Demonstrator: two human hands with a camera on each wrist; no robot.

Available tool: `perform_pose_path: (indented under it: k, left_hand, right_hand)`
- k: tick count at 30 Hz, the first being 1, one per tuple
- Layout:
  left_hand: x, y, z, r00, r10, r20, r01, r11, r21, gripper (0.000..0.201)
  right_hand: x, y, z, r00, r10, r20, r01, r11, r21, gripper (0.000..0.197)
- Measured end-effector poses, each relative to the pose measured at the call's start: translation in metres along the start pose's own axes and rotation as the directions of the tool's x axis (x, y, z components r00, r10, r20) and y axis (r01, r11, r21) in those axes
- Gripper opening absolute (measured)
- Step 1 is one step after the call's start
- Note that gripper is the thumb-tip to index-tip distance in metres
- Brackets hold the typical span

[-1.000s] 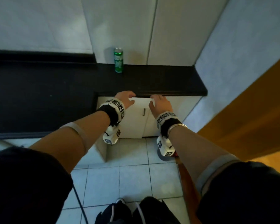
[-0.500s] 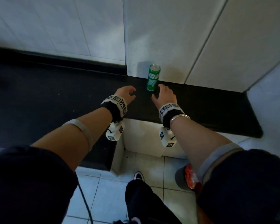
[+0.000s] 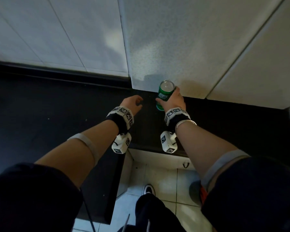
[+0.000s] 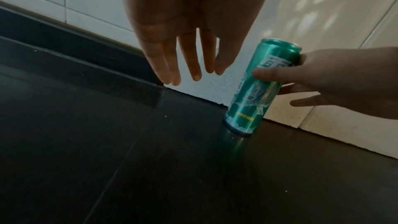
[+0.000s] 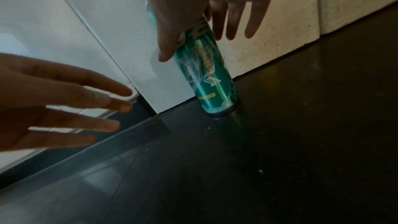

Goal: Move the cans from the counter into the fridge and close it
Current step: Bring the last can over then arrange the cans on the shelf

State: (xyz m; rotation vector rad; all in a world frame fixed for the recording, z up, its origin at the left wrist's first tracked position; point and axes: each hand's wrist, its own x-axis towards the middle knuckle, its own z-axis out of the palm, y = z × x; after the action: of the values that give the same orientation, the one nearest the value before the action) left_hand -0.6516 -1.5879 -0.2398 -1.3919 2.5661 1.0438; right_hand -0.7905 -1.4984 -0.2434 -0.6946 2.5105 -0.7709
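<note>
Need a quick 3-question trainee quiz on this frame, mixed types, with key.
1. True or false: the green can lies on its side on the black counter.
2. Which hand grips the can? A) left hand B) right hand C) both
3. Fill in: the left hand's fingers are spread and hold ____.

Key: 1 false, it stands upright by the white wall; 2 B; 3 nothing.
</note>
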Motion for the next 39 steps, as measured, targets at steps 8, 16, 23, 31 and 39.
perform_pose_path:
  k: [8, 16, 23, 31, 39]
  left_hand:
    - [0.013, -0.011, -0.005, 0.999, 0.015, 0.043, -0.016, 1.0, 0.006, 0.038]
    - [-0.012, 0.005, -0.013, 0.972, 0.212, 0.104, -0.214, 0.977, 0.013, 0.039]
    - [-0.07, 0.031, 0.007, 0.854, 0.471, 0.221, -0.492, 0.869, 0.05, 0.04]
    - [-0.164, 0.077, 0.063, 0.679, 0.606, 0.414, -0.67, 0.742, 0.012, 0.037]
    - [-0.289, 0.127, 0.161, 0.453, 0.678, 0.579, -0.826, 0.564, -0.014, 0.035]
  right_hand:
    - [0.001, -0.012, 0.005, 0.997, 0.03, -0.067, -0.026, 0.997, 0.067, 0.062]
    - [-0.064, 0.001, -0.027, 0.97, 0.105, -0.219, -0.106, 0.994, 0.008, 0.065]
    - [-0.166, 0.027, -0.056, 0.874, 0.268, -0.404, -0.256, 0.963, 0.086, 0.07]
    - [-0.299, 0.087, -0.085, 0.726, 0.445, -0.524, -0.385, 0.895, 0.227, 0.064]
    - [-0.43, 0.183, -0.105, 0.494, 0.632, -0.597, -0.503, 0.768, 0.397, 0.066]
